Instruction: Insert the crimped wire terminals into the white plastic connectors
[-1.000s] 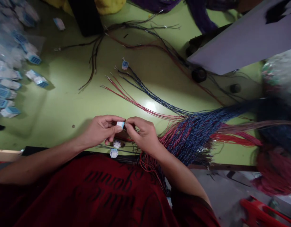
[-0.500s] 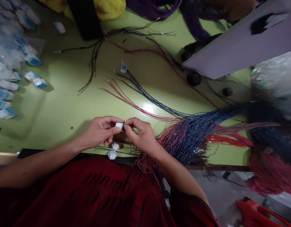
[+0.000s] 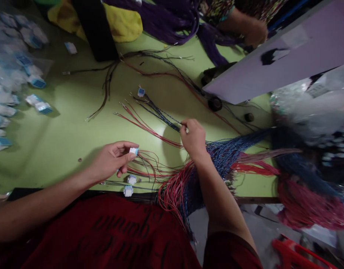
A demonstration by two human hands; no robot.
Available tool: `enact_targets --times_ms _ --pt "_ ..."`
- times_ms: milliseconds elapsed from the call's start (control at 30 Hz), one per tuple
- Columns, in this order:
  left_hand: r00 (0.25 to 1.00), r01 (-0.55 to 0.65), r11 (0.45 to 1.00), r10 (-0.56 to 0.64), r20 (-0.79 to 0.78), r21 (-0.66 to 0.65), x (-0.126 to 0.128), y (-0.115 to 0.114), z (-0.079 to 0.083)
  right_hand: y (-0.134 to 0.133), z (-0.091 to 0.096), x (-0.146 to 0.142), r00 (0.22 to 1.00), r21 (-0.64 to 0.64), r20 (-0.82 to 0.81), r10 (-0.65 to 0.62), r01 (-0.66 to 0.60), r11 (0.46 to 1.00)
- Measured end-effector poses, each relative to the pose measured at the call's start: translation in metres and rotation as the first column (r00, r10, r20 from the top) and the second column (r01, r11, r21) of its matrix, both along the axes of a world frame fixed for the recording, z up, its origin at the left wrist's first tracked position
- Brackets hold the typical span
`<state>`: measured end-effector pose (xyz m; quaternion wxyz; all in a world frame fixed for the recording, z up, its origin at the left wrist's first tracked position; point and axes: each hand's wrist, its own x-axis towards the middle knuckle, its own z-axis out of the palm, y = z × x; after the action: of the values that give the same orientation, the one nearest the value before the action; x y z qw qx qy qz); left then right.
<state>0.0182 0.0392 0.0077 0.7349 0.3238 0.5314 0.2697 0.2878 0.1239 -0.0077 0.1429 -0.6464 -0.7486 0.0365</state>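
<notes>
Between the thumb and fingers of my left hand is a white and blue connector housing, with thin red and dark wires running out of its right side. My right hand pinches a blue-black twisted wire further up the table. The loose ends of these wires fan out to the left, near another connector. Just below them lie red wires with metal terminals at their tips. Two more connectors, a white one and a white-blue one, rest near the table's front edge.
A thick bundle of blue and red wires spreads across the right side. Bagged connectors pile up on the left. A slanted pale panel stands at the right, with a co-worker's hand behind it. Purple wires lie at the back.
My right hand has left the connector and moved up and right onto the blue-black wires. The left hand still holds the connector, whose wires now show. The whole view has shifted slightly.
</notes>
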Motion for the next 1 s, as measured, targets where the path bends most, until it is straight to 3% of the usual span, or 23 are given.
enact_targets --times_ms 200,267,333,400,433,533,667,1000 --pt "1.000 -0.003 1.000 0.003 0.019 0.016 0.000 -0.001 0.000 -0.017 0.040 0.012 0.917 0.218 -0.389 -0.091 0.188 0.958" --pt "0.999 0.015 0.999 -0.016 0.037 0.036 0.001 -0.002 -0.001 -0.032 0.054 -0.001 0.906 0.240 -0.421 -0.040 0.153 0.959" --pt "0.997 0.043 0.997 -0.047 0.061 0.066 0.001 -0.004 -0.001 -0.050 0.060 -0.022 0.900 0.163 -0.429 0.072 -0.002 0.987" --pt "0.994 0.071 0.993 -0.078 0.076 0.095 0.002 -0.005 -0.002 -0.065 0.056 -0.043 0.837 -0.026 -0.506 0.209 -0.257 0.966" --pt "0.993 0.085 0.991 -0.094 0.078 0.106 0.002 -0.005 -0.002 -0.071 0.050 -0.052 0.802 -0.106 -0.560 0.206 -0.316 0.943" --pt "0.990 0.121 0.985 -0.129 0.064 0.120 0.003 -0.006 -0.002 -0.081 0.031 -0.066 0.742 -0.247 -0.669 0.045 -0.280 0.928" --pt "0.991 0.111 0.986 -0.119 0.064 0.123 0.004 -0.005 -0.003 -0.083 0.020 -0.065 0.689 -0.323 -0.719 -0.089 -0.218 0.921" --pt "0.989 0.150 0.988 -0.150 -0.004 0.045 0.006 -0.005 -0.004 -0.088 0.021 -0.065 0.703 -0.287 -0.707 -0.079 -0.183 0.940"
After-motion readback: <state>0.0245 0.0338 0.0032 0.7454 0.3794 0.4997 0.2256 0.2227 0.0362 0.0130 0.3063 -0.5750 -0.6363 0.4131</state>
